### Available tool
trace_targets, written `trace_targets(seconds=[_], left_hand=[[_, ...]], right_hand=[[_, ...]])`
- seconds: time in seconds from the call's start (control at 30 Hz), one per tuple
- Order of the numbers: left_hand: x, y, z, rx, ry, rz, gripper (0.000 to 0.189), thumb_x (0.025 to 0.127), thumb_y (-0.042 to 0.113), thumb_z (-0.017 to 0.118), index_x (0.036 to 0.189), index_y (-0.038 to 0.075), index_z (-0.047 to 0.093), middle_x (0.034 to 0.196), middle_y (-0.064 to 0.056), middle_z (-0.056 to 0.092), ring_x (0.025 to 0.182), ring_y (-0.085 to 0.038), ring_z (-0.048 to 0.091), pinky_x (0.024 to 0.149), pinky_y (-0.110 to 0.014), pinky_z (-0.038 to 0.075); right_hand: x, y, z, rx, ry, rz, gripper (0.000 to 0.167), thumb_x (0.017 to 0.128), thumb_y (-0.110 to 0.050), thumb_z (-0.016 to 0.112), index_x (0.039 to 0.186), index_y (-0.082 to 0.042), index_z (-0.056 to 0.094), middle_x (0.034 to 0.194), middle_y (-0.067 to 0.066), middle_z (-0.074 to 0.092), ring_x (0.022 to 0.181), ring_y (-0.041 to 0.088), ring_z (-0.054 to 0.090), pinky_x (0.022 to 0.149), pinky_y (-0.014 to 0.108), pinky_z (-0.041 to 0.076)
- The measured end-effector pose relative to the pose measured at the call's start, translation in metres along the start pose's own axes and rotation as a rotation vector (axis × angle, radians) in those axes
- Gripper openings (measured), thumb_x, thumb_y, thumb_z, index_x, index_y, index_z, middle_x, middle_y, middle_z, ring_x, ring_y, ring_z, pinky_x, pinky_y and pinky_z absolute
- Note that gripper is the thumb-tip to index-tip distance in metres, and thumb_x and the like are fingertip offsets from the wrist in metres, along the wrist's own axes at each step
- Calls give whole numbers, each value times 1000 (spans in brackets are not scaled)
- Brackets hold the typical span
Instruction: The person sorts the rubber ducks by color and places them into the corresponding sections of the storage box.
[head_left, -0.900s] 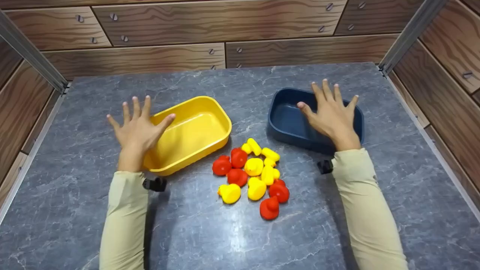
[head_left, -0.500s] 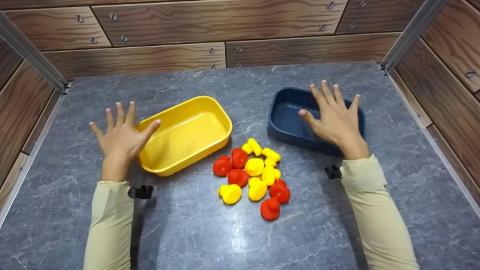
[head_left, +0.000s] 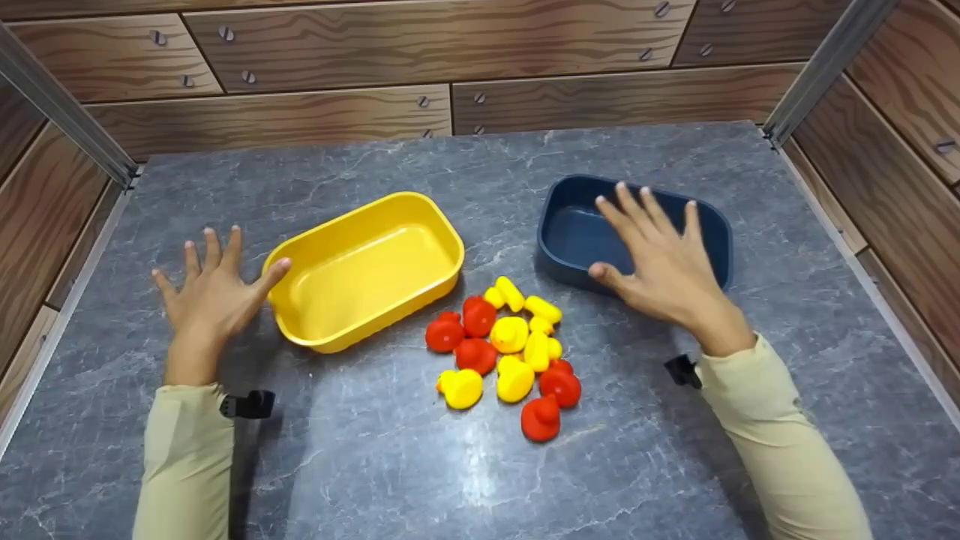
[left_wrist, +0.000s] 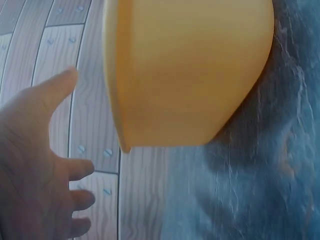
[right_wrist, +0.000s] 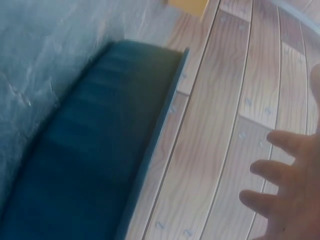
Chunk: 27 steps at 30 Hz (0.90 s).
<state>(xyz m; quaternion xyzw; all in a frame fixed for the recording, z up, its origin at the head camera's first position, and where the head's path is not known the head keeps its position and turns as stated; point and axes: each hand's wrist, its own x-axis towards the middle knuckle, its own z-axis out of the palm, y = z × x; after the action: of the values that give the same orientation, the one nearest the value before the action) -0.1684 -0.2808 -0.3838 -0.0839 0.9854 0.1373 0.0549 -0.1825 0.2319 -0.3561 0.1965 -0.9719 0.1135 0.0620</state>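
Note:
My left hand (head_left: 214, 296) has its fingers spread, just left of a yellow rectangular tub (head_left: 364, 277); its thumb tip overlaps the tub's left rim in the head view. In the left wrist view the tub's outer wall (left_wrist: 185, 85) stands apart from the fingers. With fingers splayed, my right hand (head_left: 667, 274) hovers over the near right part of a dark blue tub (head_left: 574, 232). The right wrist view has that tub's wall (right_wrist: 100, 135) away from the hand. Between the tubs lie several small yellow ducks (head_left: 461, 388) and several red ducks (head_left: 540, 418). Neither hand holds anything.
The ducks lie in a loose cluster on the grey marbled tabletop (head_left: 420, 480). Wood-patterned panels (head_left: 450, 45) close off the back and both sides, with metal posts (head_left: 817, 67) at the corners. A small black camera (head_left: 247, 405) sits at the left wrist.
My left hand has moved left and toward me, off the yellow tub's interior. The right hand has shifted slightly nearer to me. Tubs and ducks stay in place.

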Motion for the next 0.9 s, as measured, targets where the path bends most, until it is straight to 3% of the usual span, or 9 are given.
trace_targets(seconds=[0.23, 0.4, 0.57, 0.7, 0.9], left_hand=[[-5, -12, 3, -123, -94, 36, 95, 89, 78, 22, 155, 14, -3, 157, -19, -16, 142, -50, -14, 102, -75, -15], [-6, -19, 9, -275, -153, 66, 90, 93, 69, 29, 155, 12, -4, 157, -21, -15, 143, -49, -12, 104, -76, -9], [-5, -21, 16, -430, -195, 69, 90, 95, 62, 39, 154, 7, -2, 157, -26, -10, 145, -48, -10, 111, -69, -2], [-5, -23, 21, -509, -204, 72, 91, 94, 57, 46, 154, 6, 1, 158, -27, -1, 146, -47, -1, 115, -64, 5], [-7, -26, 27, -629, -214, 95, 87, 93, 45, 57, 155, 7, 8, 159, -24, 11, 146, -45, 12, 115, -62, 14]], right_hand=[[-16, -10, 9, 88, -38, -148, 83, 88, -73, 39, 154, -26, 24, 162, 8, 17, 148, 37, 16, 113, 68, 2], [-26, -15, 18, 160, -84, -219, 81, 88, -72, 42, 153, -25, 28, 161, 6, 21, 147, 34, 23, 113, 66, 10], [-35, -16, 26, 235, -134, -270, 84, 85, -75, 42, 150, -23, 35, 157, 7, 33, 142, 32, 35, 108, 62, 23], [-41, -17, 32, 257, -195, -286, 82, 82, -69, 56, 148, -24, 38, 153, 8, 40, 137, 29, 42, 100, 53, 32], [-50, -16, 42, 281, -303, -286, 78, 77, -52, 74, 144, -25, 44, 146, 1, 47, 130, 23, 48, 95, 47, 34]])
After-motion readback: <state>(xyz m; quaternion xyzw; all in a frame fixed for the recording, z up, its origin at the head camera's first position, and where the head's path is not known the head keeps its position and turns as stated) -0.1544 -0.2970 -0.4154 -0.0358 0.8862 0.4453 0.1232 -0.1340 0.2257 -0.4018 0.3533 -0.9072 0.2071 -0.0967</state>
